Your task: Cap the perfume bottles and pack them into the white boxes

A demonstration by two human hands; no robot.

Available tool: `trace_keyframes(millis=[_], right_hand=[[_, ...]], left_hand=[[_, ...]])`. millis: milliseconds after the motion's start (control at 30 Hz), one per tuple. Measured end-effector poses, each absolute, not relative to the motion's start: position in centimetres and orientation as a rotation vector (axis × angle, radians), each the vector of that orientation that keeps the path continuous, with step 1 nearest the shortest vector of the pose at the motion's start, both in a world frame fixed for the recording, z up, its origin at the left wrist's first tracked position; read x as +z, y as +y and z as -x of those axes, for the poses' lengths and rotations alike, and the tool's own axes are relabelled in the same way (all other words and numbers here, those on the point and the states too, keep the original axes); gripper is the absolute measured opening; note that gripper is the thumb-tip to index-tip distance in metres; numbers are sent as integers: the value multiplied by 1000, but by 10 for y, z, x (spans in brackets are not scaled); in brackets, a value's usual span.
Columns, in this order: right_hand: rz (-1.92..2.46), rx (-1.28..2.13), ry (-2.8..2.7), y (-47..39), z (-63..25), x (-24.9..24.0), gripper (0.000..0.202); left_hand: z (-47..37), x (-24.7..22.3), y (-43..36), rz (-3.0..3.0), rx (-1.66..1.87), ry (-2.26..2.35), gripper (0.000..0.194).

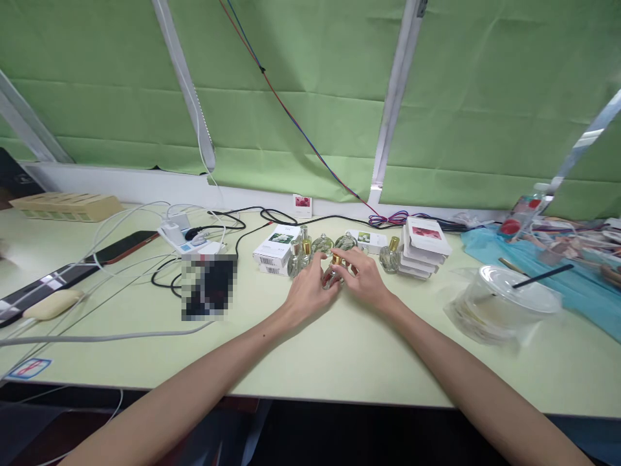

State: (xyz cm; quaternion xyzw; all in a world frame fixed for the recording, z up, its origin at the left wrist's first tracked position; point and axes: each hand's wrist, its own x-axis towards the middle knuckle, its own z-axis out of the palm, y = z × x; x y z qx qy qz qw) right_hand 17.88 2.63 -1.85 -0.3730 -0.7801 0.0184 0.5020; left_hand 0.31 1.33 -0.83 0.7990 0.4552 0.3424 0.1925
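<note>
Gold-topped glass perfume bottle (pixel 336 260) sits between the left hand (pixel 310 286) and right hand (pixel 365 277), in front of 2 rounded glass bottles (pixel 322 244). Both hands' fingers curl around it; whether they pinch, I cannot tell

- Glass bottles (pixel 389 261): clear, glossy, apparently smooth.
- Gold caps (pixel 394 244): shiny, metallic-looking.
- White boxes (pixel 425 244): smooth printed paperboard.
- Surface (pixel 349 362): smooth, with a soft sheen.
- Green blinds (pixel 301 123): matt, creased, like cloth.
- Lidded cup (pixel 499 304): clear, glossy plastic.
- Straw (pixel 543 276): dark plastic.
- Blue sheet (pixel 553 275): thin, wrinkled; cloth or plastic, hard to tell.
- White cable (pixel 126 337): smooth, plastic-coated.
</note>
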Motion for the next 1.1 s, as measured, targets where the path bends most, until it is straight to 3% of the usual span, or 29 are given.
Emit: trace_keyframes(millis=[300,733,1100], right_hand=[[938,74,-1879,24,-180,-16,33],[960,46,-1857,25,-182,-16,31],[919,79,-1879,20,-178,-15,34]], left_hand=[[-4,-8,9,-2210,1005,1275,53],[-7,-11,2,-2131,933,1019,72],[-6,-14,12,-2188,1142,1168,57]])
